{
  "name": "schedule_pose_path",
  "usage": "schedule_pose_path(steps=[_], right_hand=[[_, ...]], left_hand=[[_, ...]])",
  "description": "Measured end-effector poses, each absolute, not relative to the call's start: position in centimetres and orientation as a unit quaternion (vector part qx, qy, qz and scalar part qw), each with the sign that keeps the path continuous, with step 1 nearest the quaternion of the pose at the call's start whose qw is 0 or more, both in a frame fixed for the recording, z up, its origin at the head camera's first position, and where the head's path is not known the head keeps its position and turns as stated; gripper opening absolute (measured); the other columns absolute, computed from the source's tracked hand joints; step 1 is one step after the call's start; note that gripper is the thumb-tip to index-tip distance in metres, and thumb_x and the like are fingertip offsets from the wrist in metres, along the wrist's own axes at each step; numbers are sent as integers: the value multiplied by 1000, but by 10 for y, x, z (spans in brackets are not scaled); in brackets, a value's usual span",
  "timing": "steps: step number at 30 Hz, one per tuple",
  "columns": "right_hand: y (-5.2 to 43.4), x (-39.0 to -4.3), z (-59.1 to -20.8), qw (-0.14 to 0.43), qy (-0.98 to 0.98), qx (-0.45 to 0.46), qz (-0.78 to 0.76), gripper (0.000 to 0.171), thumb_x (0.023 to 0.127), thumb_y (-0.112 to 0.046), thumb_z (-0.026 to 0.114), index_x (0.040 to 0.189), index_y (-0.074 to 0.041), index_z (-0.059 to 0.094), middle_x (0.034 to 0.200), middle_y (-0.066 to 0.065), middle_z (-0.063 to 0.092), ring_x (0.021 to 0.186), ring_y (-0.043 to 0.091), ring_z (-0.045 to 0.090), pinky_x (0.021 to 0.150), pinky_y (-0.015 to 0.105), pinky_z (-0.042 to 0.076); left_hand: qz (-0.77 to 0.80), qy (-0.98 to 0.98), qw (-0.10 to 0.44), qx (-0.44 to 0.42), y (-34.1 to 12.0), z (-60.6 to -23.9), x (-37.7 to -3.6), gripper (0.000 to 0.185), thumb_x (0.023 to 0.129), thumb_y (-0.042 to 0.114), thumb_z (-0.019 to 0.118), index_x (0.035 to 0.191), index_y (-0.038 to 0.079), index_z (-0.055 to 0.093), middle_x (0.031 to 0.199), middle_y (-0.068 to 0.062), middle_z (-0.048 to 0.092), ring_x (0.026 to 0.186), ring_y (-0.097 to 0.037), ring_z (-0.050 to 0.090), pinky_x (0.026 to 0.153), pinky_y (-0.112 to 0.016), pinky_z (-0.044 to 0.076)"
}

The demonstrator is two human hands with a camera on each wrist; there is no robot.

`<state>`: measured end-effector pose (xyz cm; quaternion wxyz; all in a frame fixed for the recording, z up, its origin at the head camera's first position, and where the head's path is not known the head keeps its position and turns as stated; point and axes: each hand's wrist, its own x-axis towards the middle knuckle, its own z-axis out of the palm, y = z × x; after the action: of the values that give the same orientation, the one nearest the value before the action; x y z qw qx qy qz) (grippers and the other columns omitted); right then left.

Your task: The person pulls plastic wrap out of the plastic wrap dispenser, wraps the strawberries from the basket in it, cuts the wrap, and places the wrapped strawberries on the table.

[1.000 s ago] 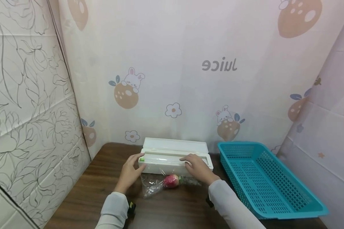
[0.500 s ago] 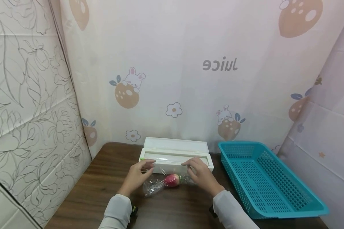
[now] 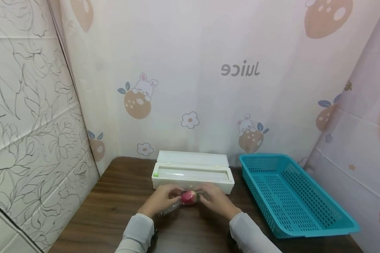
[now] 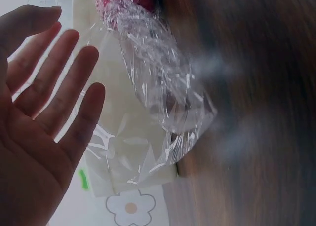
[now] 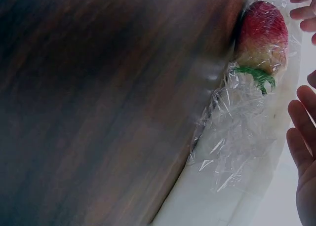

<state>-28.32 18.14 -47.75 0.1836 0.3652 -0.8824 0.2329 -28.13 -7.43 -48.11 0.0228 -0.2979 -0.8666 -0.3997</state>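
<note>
A pink-red strawberry with a pale yellowish end and green leaves lies wrapped in clear cling film. Loose film spreads out from both its ends. My left hand is at the left end of the film; the left wrist view shows its fingers extended beside the plastic. On the leafy side is my right hand, with fingers lightly bent and nothing gripped in the right wrist view. Just behind the strawberry stands a white cling film dispenser, its lid raised and a green slider at its left end.
A teal plastic basket stands on the right of the dark wooden table. Behind the table hangs a printed curtain, close to the dispenser's lid. A patterned sheet covers the left side.
Both hands have left the dispenser's front edge and come down toward me, to either side of the wrapped strawberry. The dispenser and basket stay put.
</note>
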Motion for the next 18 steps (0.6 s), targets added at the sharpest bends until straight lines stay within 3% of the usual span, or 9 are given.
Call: schedule_pose_path(steps=[9, 18], right_hand=[[176, -285, -482, 139, -896, 362, 214, 28, 82, -17, 67, 109, -17, 61, 106, -10, 59, 100, 8, 53, 84, 32, 47], [168, -292, -492, 87, -921, 320, 207, 34, 84, -30, 66, 115, -20, 58, 112, -9, 58, 108, 12, 50, 91, 37, 42]], left_hand=[[-361, -884, 26, -296, -69, -489, -281, 36, 82, 29, 68, 116, 20, 60, 110, 8, 57, 100, -9, 53, 85, -32, 46], [-344, -895, -3, -285, -60, -497, -285, 44, 80, 25, 70, 121, 16, 57, 115, 2, 57, 105, -15, 53, 89, -37, 44]])
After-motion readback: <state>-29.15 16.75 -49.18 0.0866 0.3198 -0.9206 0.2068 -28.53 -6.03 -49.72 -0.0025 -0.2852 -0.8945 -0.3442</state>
